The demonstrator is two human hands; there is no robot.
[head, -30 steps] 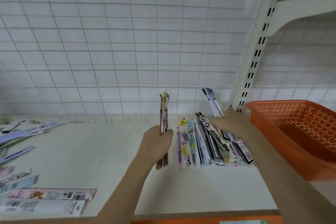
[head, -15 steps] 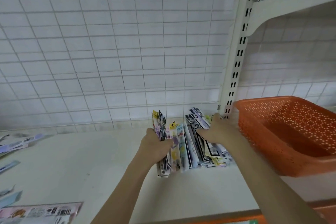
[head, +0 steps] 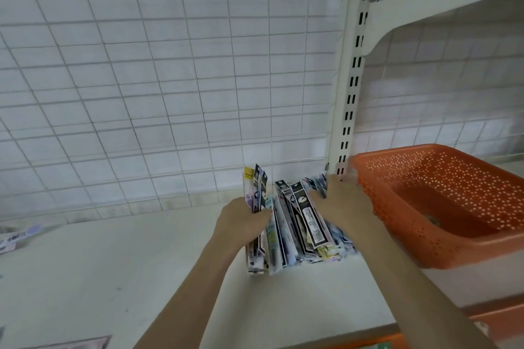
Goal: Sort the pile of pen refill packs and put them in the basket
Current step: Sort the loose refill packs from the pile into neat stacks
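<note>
The person is gathering the pen refill packs (head: 297, 224) into one bundle on the white shelf (head: 119, 278), just left of the orange basket (head: 425, 241). The left hand (head: 241, 224) grasps a small stack of packs that stands on its edge at the left side of the bundle. The right hand (head: 340, 204) lies over the right side of the bundle; its fingers are hidden, so its grip cannot be told. The step in hand seems to be squaring the packs together. The next move probably needs both hands to clamp the bundle, lift it over the basket wall and lower it inside. The slotted upright (head: 351, 88) stands close behind. A few loose packs (head: 17, 235) lie far left.
</note>
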